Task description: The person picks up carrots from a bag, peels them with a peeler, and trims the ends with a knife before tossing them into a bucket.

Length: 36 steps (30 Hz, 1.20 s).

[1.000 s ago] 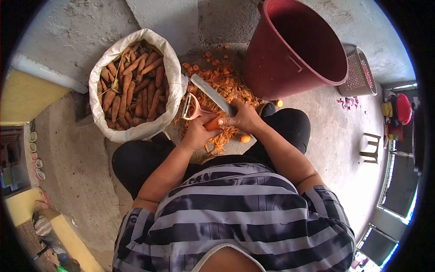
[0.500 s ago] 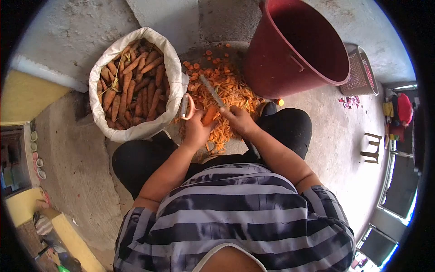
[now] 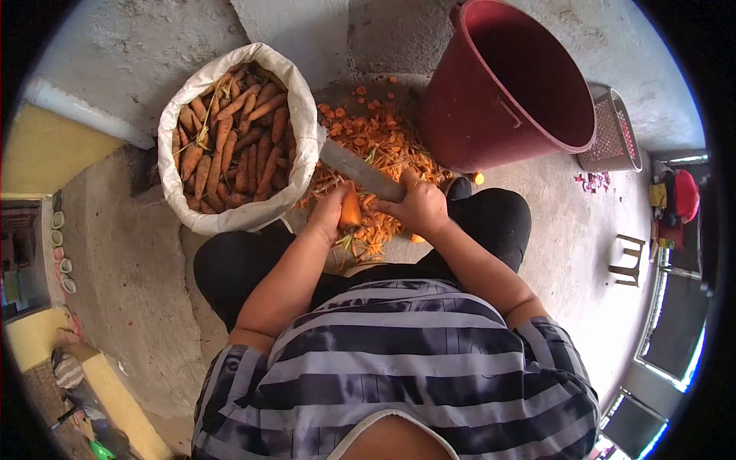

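Nearest the camera was a short-sleeved shirt with black and pale grey stripes, and beyond it a pair of bent legs in black trousers, the left knee just on the near side of a round-mouthed, white woven sack packed with whole, unpeeled orange carrots.

To the right of the sack, the left hand was closed round a thick orange carrot, its stem end toward the body. The right hand, farther from the sack, gripped a broad, grey metal knife by the handle; the blade slanted back to the sack's rim, though whether the tip touched it could not be told. The carrot lay on the near side of the blade, close by the right hand's fingertips.

Below both hands, beside the sack, a loose heap of orange peelings and round slices covered part of the worn grey concrete floor.

Well to the sack's right stood a tall, dark red plastic tub, then a grey-brown perforated plastic basket. Behind the sack rose a rough grey plaster wall; far off to its right was a dark, wooden-looking stool.
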{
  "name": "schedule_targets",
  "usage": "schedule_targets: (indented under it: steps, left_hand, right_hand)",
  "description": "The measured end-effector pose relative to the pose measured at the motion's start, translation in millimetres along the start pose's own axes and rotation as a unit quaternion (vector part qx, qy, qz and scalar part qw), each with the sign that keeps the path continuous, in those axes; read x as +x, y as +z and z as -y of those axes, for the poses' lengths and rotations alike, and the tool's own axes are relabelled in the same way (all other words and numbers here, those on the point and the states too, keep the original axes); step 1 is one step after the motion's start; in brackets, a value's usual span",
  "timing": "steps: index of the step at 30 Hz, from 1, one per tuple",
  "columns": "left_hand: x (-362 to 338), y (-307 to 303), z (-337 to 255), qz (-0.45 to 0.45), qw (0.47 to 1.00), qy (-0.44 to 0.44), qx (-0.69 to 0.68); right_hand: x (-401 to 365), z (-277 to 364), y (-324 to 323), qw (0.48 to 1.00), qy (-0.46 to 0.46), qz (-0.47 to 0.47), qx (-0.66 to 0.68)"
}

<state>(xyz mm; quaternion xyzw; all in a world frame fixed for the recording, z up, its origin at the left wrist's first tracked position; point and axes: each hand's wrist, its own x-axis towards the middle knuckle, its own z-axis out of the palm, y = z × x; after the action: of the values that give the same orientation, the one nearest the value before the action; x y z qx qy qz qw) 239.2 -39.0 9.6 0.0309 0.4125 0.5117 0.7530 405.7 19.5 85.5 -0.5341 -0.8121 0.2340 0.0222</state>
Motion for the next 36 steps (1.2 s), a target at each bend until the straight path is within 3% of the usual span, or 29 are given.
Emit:
schedule_targets:
  steps: [7, 9, 15, 19, 21, 22, 25, 27, 30, 34, 35, 36]
  left_hand:
    - [-13.8, 15.0, -3.8, -0.071, 0.996, 0.061, -0.009]
    - [-13.7, 15.9, -2.7, -0.090, 0.994, 0.068, -0.003]
    - [-8.8, 1.4, 0.2, 0.000, 0.999, 0.012, -0.039]
    - [-6.5, -4.1, 2.8, -0.016, 0.999, -0.009, -0.033]
    - [-1.8, -10.2, 8.1, -0.054, 0.998, -0.010, -0.008]
    - [4.3, -18.2, 12.9, -0.028, 0.999, -0.013, -0.039]
    - [8.4, -21.4, 15.7, 0.013, 0.992, -0.026, -0.125]
    - [-0.3, -6.1, 9.6, -0.012, 0.985, -0.042, -0.168]
    - [-3.1, 11.5, -0.1, -0.018, 0.993, -0.034, -0.109]
    - [-13.6, 15.0, -7.7, 0.095, 0.965, -0.087, -0.228]
    - [-17.3, 24.6, -6.4, -0.100, 0.986, -0.073, -0.110]
    - [-16.7, 22.7, -6.0, -0.096, 0.987, -0.070, -0.113]
  right_hand:
    - [-9.2, 12.6, 5.6, 0.992, -0.121, -0.001, 0.024]
    - [-6.8, 12.0, 15.4, 0.988, -0.144, -0.052, 0.021]
    - [-6.9, 16.2, 20.8, 0.984, -0.160, -0.082, -0.006]
    - [-9.5, 18.4, 24.7, 0.973, -0.211, -0.098, 0.007]
    - [-13.5, 20.1, 30.1, 0.974, -0.203, -0.103, 0.004]
    - [-13.7, 20.7, 31.7, 0.974, -0.199, -0.108, 0.002]
    - [-8.5, 20.7, 35.9, 0.992, -0.121, 0.005, -0.027]
    - [-3.4, 14.1, 39.0, 0.994, -0.105, 0.028, 0.018]
    - [6.0, 7.6, 30.6, 0.988, -0.059, 0.085, 0.116]
    - [5.6, 11.0, 14.4, 0.995, -0.066, 0.066, 0.047]
    - [2.1, 12.7, 11.9, 0.995, -0.082, 0.057, 0.027]
    - [-1.3, 13.7, 11.4, 0.994, -0.099, 0.048, 0.008]
